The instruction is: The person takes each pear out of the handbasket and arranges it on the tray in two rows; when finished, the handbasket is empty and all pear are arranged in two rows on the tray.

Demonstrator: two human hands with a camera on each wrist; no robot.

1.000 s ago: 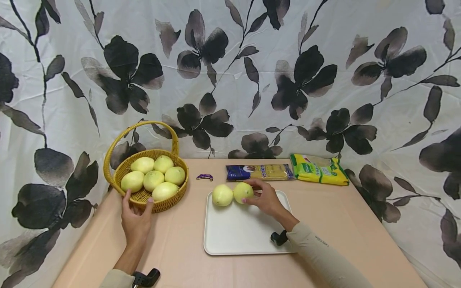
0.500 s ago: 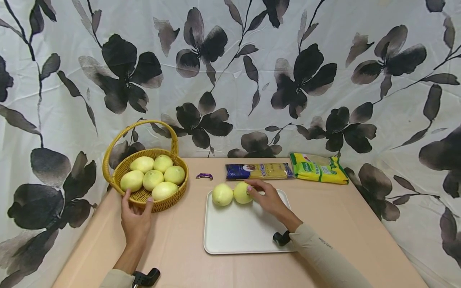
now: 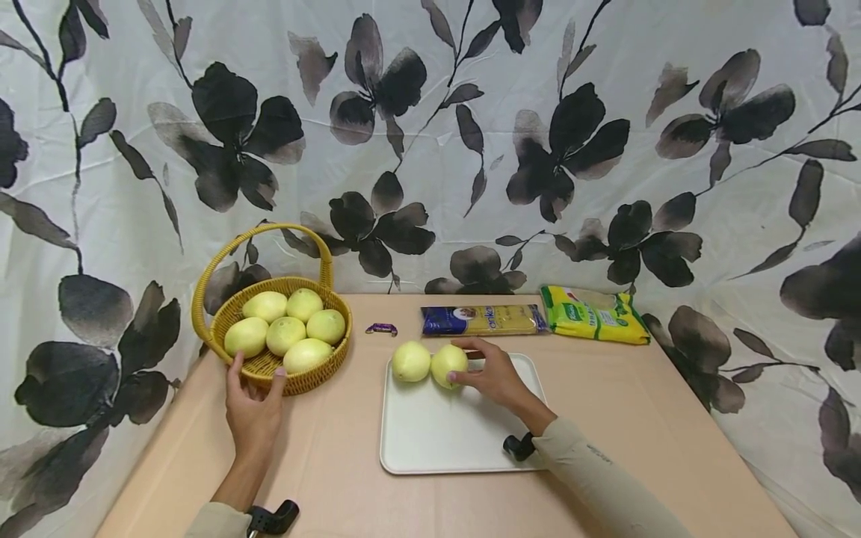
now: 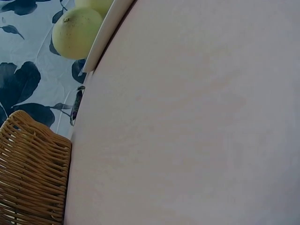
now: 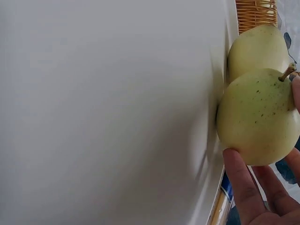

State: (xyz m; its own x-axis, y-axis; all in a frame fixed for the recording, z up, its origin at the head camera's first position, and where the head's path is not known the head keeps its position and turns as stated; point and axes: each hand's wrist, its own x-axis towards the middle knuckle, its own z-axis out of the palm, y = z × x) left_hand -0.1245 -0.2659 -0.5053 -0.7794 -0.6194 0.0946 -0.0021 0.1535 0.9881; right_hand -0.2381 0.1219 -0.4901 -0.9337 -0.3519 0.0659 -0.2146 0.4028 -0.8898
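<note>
In the head view, my right hand (image 3: 494, 377) holds a pale yellow-green pear (image 3: 448, 365) at the back of a white tray (image 3: 451, 441), thumb in front and fingers behind. A second pear (image 3: 410, 362) sits against its left side. The right wrist view shows the held pear (image 5: 258, 117) with its stem and dark specks, fingertips (image 5: 234, 157) against it. My left hand (image 3: 254, 411) holds the front of a yellow wicker basket (image 3: 309, 385), which has several pears (image 3: 285, 336) inside. In the left wrist view the basket (image 4: 33, 173) shows, but the hand is out of sight.
A small purple-wrapped sweet (image 3: 382, 329) lies between basket and tray. Behind the tray lie a blue-and-yellow packet (image 3: 484, 320) and a yellow-green bag (image 3: 595, 315). A flowered cloth (image 3: 430, 149) hangs along the table's (image 3: 336, 448) back edge.
My right hand's fingers have shifted on the pear, the thumb lifting back and then coming round its front. Both tray pears have moved slightly left. The left hand and basket stay put.
</note>
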